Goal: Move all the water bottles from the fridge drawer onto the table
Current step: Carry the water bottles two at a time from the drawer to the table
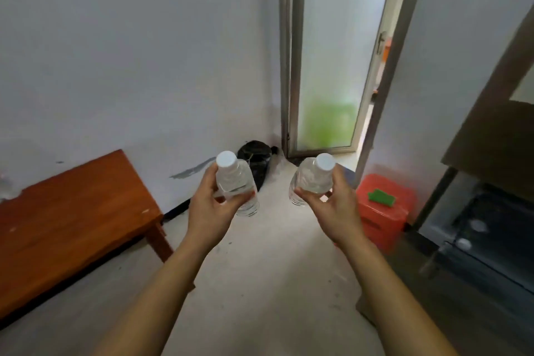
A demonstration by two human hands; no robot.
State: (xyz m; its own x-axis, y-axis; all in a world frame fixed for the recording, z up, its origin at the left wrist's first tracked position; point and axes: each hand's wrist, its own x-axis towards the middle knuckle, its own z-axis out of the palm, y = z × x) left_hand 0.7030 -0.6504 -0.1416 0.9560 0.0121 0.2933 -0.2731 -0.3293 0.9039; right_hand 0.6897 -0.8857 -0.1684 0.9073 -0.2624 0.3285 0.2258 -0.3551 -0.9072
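The person is gripping one water bottle per hand, left hand (212, 205) around the left bottle (238, 185), right hand (336, 205) around the right bottle (310, 182), both mid-air. They're probably better off setting them upright on the wooden table (72, 211), one at a time.

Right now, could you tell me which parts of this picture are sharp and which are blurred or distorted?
Head view: both water bottles, left and right, and the hands are fairly sharp; the fridge drawer at the right edge is smeared and dim; wide-angle bending slants the door frame; daylight glows through the frosted glass door.
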